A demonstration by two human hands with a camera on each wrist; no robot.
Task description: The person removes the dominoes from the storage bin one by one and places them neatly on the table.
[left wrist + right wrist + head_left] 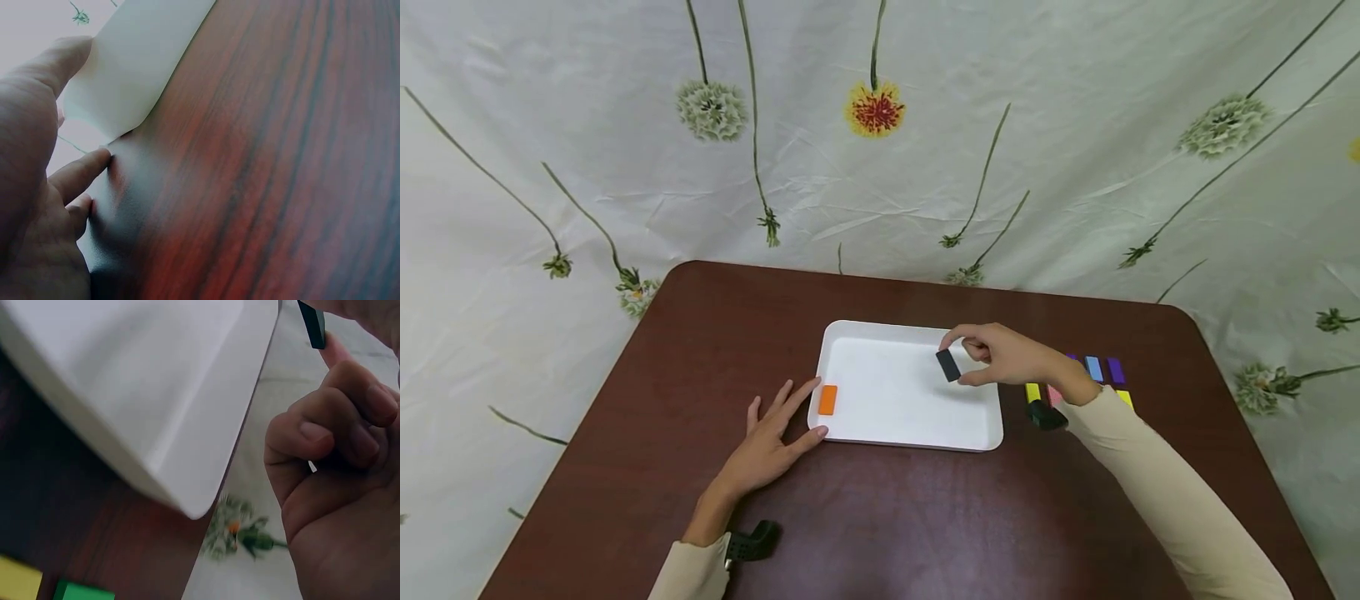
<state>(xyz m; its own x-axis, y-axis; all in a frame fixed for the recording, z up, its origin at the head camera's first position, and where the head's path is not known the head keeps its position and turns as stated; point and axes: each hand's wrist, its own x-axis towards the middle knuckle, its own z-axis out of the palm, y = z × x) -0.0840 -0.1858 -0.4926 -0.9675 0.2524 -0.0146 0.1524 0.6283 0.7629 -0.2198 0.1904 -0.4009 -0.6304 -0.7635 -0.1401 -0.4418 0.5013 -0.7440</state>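
My right hand (996, 352) pinches a black rectangular block (948, 365) between thumb and index finger, above the right part of a white tray (895, 392). In the right wrist view the block (314, 326) shows at the top, with the other fingers (331, 425) curled in. At the tray's left end, an orange block (827, 400) lies inside. My left hand (767, 450) has its fingers spread, index finger and thumb touching the tray's left end and near corner. The left wrist view shows the thumb (72, 59) against the tray's wall (150, 56).
Right of the tray, partly behind my right wrist, lie several coloured blocks, including a light blue block (1093, 368), a purple block (1116, 370) and a yellow block (1033, 392). A green block (84, 592) shows in the right wrist view. All stand on a dark wooden table (895, 525).
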